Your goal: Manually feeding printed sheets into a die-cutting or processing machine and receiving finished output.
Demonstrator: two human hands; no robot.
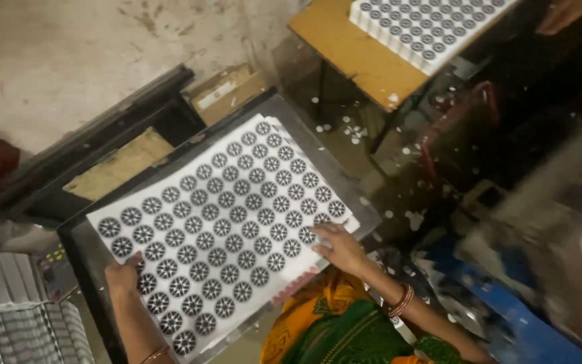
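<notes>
A white sheet (223, 222) printed with rows of round black wheel-like patterns lies on a dark flat tray (365, 216). My left hand (124, 275) rests on the sheet's near left edge, fingers laid on the paper. My right hand (337, 246) presses on the sheet's right corner, fingers bent over the edge. A bangle (402, 301) sits on my right wrist. More sheets seem stacked beneath the top one.
A wooden table (355, 54) at the top carries another stack of the same patterned sheets (426, 23). Another person's hand (560, 15) shows at the top right. Cardboard pieces (227, 94) lie beyond the tray. Paper scraps (345, 128) litter the floor. A ribbed grey machine part (21, 317) is at lower left.
</notes>
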